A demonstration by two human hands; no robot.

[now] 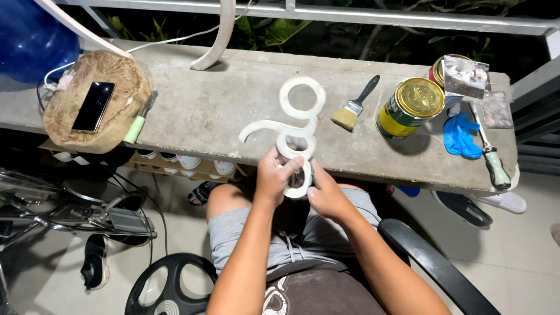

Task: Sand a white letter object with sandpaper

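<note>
A white curly ornament (298,114) made of rings and a curved arm lies across the near edge of a concrete ledge (204,105). My left hand (274,175) grips its lowest ring from the left, thumb over the top. My right hand (325,192) holds the same ring from the right and below; what its fingers pinch is hidden. I sit in a chair, knees under the ledge.
On the ledge: a paintbrush (354,106), a yellow paint can (410,108), a second can (443,67) under a scraper, a blue glove (459,135), a screwdriver (493,163), and a phone (93,106) on a brown cushion. A bicycle (70,216) stands at left.
</note>
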